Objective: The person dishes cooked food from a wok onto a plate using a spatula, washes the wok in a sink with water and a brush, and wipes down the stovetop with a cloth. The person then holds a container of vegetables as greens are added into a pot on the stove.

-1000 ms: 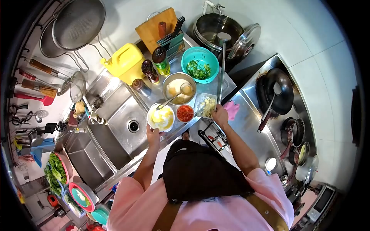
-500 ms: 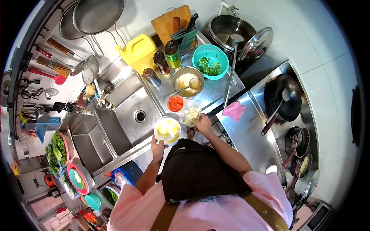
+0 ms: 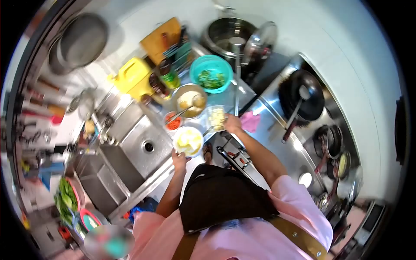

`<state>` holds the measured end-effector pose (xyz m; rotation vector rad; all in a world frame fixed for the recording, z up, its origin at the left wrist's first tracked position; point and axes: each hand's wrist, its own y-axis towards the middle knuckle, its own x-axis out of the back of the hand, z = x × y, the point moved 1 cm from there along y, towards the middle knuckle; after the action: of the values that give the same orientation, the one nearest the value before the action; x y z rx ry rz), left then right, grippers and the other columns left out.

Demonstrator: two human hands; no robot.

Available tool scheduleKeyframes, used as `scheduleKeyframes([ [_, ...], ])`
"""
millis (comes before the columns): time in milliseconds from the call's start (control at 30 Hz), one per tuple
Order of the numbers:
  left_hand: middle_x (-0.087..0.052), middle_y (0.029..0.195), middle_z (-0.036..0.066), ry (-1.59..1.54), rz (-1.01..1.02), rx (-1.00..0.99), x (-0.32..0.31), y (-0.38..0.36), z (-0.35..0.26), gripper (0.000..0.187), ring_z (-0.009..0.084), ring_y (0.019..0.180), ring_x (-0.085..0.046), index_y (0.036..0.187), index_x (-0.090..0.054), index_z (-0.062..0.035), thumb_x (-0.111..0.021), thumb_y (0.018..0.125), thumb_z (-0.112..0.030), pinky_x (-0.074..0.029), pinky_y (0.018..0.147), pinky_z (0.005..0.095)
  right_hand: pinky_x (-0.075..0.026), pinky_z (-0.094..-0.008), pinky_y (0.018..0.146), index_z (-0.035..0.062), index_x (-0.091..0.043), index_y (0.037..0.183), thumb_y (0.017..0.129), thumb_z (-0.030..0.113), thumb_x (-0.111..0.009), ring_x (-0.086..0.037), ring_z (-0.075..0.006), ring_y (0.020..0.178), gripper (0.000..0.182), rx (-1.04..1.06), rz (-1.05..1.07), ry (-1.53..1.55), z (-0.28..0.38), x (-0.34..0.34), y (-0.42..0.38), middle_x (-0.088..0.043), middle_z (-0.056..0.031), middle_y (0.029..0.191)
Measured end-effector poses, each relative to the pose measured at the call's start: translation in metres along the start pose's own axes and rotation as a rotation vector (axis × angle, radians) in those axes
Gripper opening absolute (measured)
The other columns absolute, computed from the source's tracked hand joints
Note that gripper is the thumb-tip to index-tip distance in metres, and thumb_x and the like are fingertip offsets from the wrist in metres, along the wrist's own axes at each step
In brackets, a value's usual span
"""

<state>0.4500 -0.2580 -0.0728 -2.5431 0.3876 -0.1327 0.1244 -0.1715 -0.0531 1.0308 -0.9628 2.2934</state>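
My left hand (image 3: 179,160) grips the lower left rim of a white bowl (image 3: 188,141) with yellow and white contents. Farther right, my right hand (image 3: 232,124) is closed on the edge of a small clear dish (image 3: 216,118) of pale chopped pieces. Both are near the counter's front edge. Behind them are a small bowl of chopped red food (image 3: 173,121) and a metal bowl (image 3: 190,100) with a spoon resting in it. A teal bowl of chopped greens (image 3: 211,73) stands beyond the dish.
A steel sink (image 3: 141,147) lies to the left. Behind it stand a yellow jug (image 3: 132,78) and bottles (image 3: 169,74). At right are a pink cloth (image 3: 250,121), a black wok (image 3: 310,102) with a ladle, and smaller pans (image 3: 330,141). A large pot (image 3: 229,37) stands behind.
The view has turned and shifted toward the stove side, with some blur. The clear dish and my right hand have moved away from the white bowl. Both hands keep their hold.
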Motion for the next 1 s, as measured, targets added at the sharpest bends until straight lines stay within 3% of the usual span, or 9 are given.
scheduleKeyframes([
  [233, -0.054, 0.122, 0.016, -0.201, 0.018, 0.13, -0.002, 0.005, -0.006, 0.071, 0.0273, 0.096, -0.062, 0.151, -0.022, -0.0084, -0.062, 0.094, -0.017, -0.059, 0.076, 0.0408, -0.054, -0.0482, 0.08, 0.0065, -0.069, 0.105, 0.09, 0.026, -0.058, -0.068, -0.0421, 0.088, 0.027, -0.054, -0.295, 0.306, -0.021, 0.041, -0.068, -0.072, -0.0197, 0.094],
  [400, -0.054, 0.122, 0.009, -0.044, -0.139, 0.084, 0.002, -0.04, -0.022, 0.053, 0.024, 0.087, -0.061, 0.142, -0.035, -0.012, -0.058, 0.096, -0.025, -0.054, 0.065, 0.0329, -0.053, -0.0354, 0.068, 0.0046, -0.069, 0.101, 0.091, 0.017, -0.063, -0.068, -0.0241, 0.073, 0.017, -0.126, -1.085, 0.575, -0.104, 0.114, -0.181, -0.071, -0.0135, 0.085],
  [500, -0.057, 0.117, 0.009, 0.127, -0.083, 0.008, 0.002, -0.051, -0.003, 0.036, 0.0205, 0.082, -0.06, 0.13, -0.045, -0.0101, -0.054, 0.098, -0.023, -0.052, 0.06, 0.0304, -0.047, -0.0274, 0.055, 0.0027, -0.07, 0.099, 0.094, 0.012, -0.056, -0.059, -0.0121, 0.063, 0.017, -0.366, -1.208, 0.57, -0.193, 0.141, -0.202, -0.067, -0.0056, 0.078],
  [600, -0.068, 0.096, 0.008, 0.49, 0.266, -0.194, -0.035, -0.068, 0.007, 0.017, 0.017, 0.075, -0.064, 0.103, -0.064, -0.0047, -0.056, 0.1, -0.02, -0.052, 0.061, 0.0278, -0.045, -0.0268, 0.049, 0.0042, -0.07, 0.099, 0.092, 0.014, -0.057, -0.058, -0.0112, 0.061, 0.017, -0.458, -0.941, 1.161, -0.232, 0.12, -0.201, -0.066, -0.0048, 0.077],
  [733, -0.069, 0.077, 0.012, 0.951, 0.61, -0.48, -0.14, -0.082, -0.004, 0.024, 0.0302, 0.074, -0.067, 0.092, -0.066, 0.0, -0.064, 0.095, -0.024, -0.051, 0.071, 0.0381, -0.044, -0.0255, 0.045, 0.0043, -0.068, 0.098, 0.093, 0.017, -0.058, -0.058, -0.0112, 0.055, 0.018, -0.551, -0.556, 1.154, -0.231, 0.06, -0.236, -0.065, -0.005, 0.072],
  [833, -0.063, 0.118, 0.019, 1.066, 0.877, -1.005, -0.22, -0.044, 0.033, 0.039, 0.0399, 0.101, -0.062, 0.116, -0.059, -0.004, -0.069, 0.088, -0.029, -0.05, 0.085, 0.0489, -0.045, -0.0265, 0.046, 0.0063, -0.068, 0.098, 0.095, 0.021, -0.056, -0.059, -0.012, 0.056, 0.019, -0.567, -0.426, 1.155, -0.242, 0.005, -0.242, -0.064, -0.0039, 0.074],
  [867, -0.057, 0.129, 0.02, 1.097, 0.893, -0.713, -0.256, -0.057, 0.02, 0.048, 0.0406, 0.112, -0.057, 0.125, -0.054, -0.0039, -0.07, 0.087, -0.027, -0.047, 0.094, 0.0478, -0.046, -0.0269, 0.047, 0.0068, -0.069, 0.094, 0.094, 0.022, -0.058, -0.059, -0.0123, 0.055, 0.018, -0.518, -0.499, 1.157, -0.239, 0.0, -0.247, -0.063, -0.0025, 0.071],
  [933, -0.05, 0.142, 0.021, 1.209, 0.886, -0.763, -0.313, -0.046, 0.029, 0.061, 0.0409, 0.128, -0.048, 0.138, -0.047, -0.0018, -0.071, 0.085, -0.022, -0.04, 0.107, 0.0446, -0.05, -0.0293, 0.053, 0.0045, -0.072, 0.102, 0.093, 0.023, -0.058, -0.062, -0.0147, 0.06, 0.025, -0.504, -0.494, 1.088, -0.228, 0.005, -0.254, -0.068, -0.0075, 0.075],
  [1000, -0.048, 0.145, 0.022, 1.293, 0.78, -1.141, -0.331, -0.026, 0.061, 0.068, 0.0402, 0.134, -0.044, 0.143, -0.043, 0.0019, -0.07, 0.085, -0.019, -0.035, 0.113, 0.0423, -0.051, -0.0296, 0.054, 0.004, -0.071, 0.11, 0.094, 0.026, -0.057, -0.063, -0.0146, 0.062, 0.03, -0.415, -0.473, 1.048, -0.211, 0.046, -0.27, -0.07, -0.008, 0.079],
])
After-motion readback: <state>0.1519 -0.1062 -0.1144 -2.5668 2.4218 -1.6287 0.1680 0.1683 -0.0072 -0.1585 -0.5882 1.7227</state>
